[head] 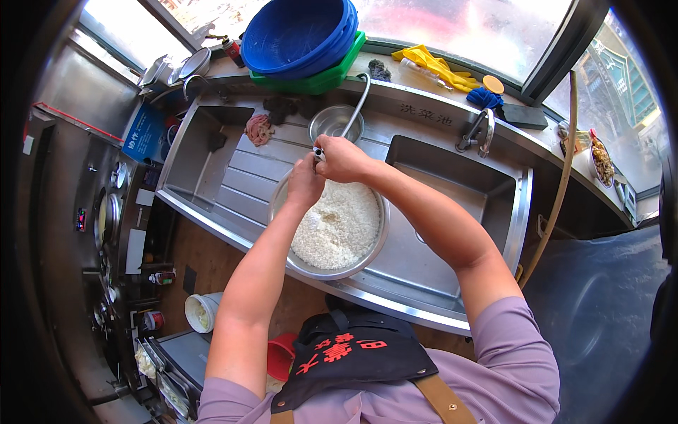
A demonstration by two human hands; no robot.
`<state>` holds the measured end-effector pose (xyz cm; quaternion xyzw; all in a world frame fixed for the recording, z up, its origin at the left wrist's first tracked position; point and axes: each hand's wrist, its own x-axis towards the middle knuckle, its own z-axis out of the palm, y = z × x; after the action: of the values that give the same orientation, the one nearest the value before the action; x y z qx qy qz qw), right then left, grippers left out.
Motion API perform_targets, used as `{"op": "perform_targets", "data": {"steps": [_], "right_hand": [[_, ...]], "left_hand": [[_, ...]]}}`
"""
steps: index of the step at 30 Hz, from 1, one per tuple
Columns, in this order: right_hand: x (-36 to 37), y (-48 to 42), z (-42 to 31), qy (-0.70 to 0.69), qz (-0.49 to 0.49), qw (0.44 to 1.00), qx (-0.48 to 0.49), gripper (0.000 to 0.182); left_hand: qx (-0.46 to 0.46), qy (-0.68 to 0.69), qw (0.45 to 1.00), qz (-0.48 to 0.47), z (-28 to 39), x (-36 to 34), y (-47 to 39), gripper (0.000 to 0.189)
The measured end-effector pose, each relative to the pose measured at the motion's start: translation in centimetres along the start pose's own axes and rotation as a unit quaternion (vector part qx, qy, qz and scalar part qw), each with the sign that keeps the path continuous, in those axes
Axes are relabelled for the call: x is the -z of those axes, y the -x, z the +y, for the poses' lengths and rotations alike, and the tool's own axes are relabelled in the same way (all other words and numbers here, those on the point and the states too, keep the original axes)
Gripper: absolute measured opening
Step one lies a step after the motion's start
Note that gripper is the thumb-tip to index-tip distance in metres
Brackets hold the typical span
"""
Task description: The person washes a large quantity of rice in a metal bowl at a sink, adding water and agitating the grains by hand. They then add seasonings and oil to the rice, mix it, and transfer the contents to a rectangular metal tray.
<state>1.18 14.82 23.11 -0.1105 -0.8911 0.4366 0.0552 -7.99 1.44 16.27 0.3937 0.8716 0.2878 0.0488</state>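
A large round metal bowl (pixel 385 217) filled with white rice (pixel 339 228) rests on the ridged drainboard between two sink basins. Over its far edge both hands meet at a small metallic fitting (pixel 319 153). My left hand (pixel 305 180) has its fingers closed around the near side of the fitting. My right hand (pixel 341 159) wraps it from the right. A thin white spout (pixel 357 108) curves from the back of the sink down behind my right hand. Beyond the hands stands a smaller empty metal bowl (pixel 329 123). The fingertips partly hide the fitting.
Stainless sink basins lie left (pixel 212 153) and right (pixel 450 185), each with a faucet. A pink cloth (pixel 259 130) lies on the drainboard. On the back ledge are blue plastic basins (pixel 296 37), yellow rubber gloves (pixel 434 66) and a blue cloth (pixel 484 98). A wooden pole (pixel 556 201) leans at right.
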Motion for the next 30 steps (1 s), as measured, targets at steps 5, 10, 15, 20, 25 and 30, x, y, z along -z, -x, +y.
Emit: {"op": "perform_targets", "data": {"steps": [5, 10, 15, 20, 25, 30], "right_hand": [[0.1, -0.1, 0.3, -0.009, -0.021, 1.0, 0.005, 0.038], [0.3, -0.6, 1.1, -0.039, 0.023, 0.998, 0.035, 0.034], [1.4, -0.9, 0.7, -0.064, 0.046, 0.996, 0.038, 0.033], [1.3, -1.5, 0.9, -0.078, 0.033, 0.996, 0.023, 0.042], [0.5, -1.5, 0.9, -0.082, 0.032, 0.996, 0.019, 0.04], [-0.5, -1.0, 1.7, -0.046, 0.028, 0.998, 0.03, 0.035]], "left_hand": [[0.0, 0.002, 1.0, -0.021, 1.5, 1.5, 1.2, 0.017], [0.013, 0.01, 0.998, -0.054, 1.8, 2.1, 0.8, 0.019], [-0.007, -0.028, 0.999, -0.023, 2.1, 2.5, 0.2, 0.02], [0.002, -0.039, 0.997, -0.065, 2.5, 3.5, -0.2, 0.024], [0.023, -0.064, 0.994, -0.089, 1.7, 3.3, -0.4, 0.026], [0.046, -0.054, 0.991, -0.109, 0.9, 1.7, 0.0, 0.026]]}}
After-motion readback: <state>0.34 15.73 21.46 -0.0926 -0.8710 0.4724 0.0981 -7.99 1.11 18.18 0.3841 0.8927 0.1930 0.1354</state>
